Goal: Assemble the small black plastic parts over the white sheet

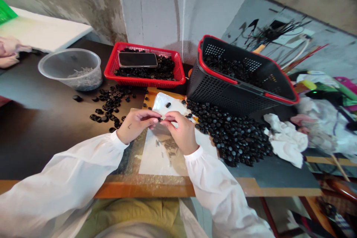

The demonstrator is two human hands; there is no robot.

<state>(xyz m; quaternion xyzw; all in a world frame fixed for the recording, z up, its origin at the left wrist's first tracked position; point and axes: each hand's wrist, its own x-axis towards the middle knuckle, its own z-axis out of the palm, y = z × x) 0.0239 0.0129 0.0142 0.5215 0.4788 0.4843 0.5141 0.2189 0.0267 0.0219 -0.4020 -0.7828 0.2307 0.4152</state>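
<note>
My left hand (138, 123) and my right hand (180, 131) meet above a white sheet (161, 156). Both are closed, with fingertips pinching a small black round part (160, 119) between them; fingers cover most of it. Small pins (170, 144) lie scattered on the sheet below. Another black part (168, 105) rests on the sheet just beyond my fingers. Left of my left hand are loose black knob-like parts (111, 100). A large heap of similar black parts (228, 130) spreads to the right of my right hand.
At the back stands a red basket (145, 81) of black parts with a phone (138, 60) on top. Left of it is a clear tub (69, 70) holding pins. A tall black basket (223, 91) stands behind the heap, and a crumpled white cloth (287, 137) lies right.
</note>
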